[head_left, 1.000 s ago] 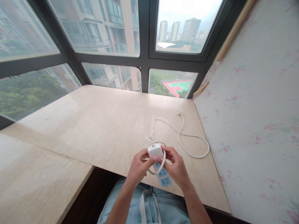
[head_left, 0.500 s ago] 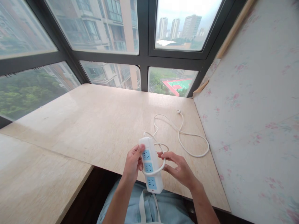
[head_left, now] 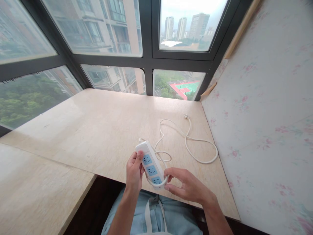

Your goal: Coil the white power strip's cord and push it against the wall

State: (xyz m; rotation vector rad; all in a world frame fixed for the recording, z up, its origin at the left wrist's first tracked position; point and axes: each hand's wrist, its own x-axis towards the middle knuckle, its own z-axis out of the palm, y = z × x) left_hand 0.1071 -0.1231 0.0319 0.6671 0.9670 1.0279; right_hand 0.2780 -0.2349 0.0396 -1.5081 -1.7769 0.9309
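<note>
A white power strip (head_left: 150,164) with three blue sockets is held above the near edge of the beige stone sill (head_left: 102,124). My left hand (head_left: 134,172) grips its left side, thumb on the top face. My right hand (head_left: 187,186) pinches the white cord (head_left: 188,143) where a loop wraps round the strip's near end. The rest of the cord lies in loose curves on the sill to the right, ending in a plug (head_left: 186,116) near the far right corner.
Large windows (head_left: 110,29) with dark frames ring the far side of the sill. A floral-papered wall (head_left: 264,124) closes the right side. A second sill slab (head_left: 36,192) lies lower left. My light blue trousers (head_left: 156,218) show below.
The strip has turned from end-on to socket face up and shifted left. My right hand has slid down the cord loop toward the strip's near end.
</note>
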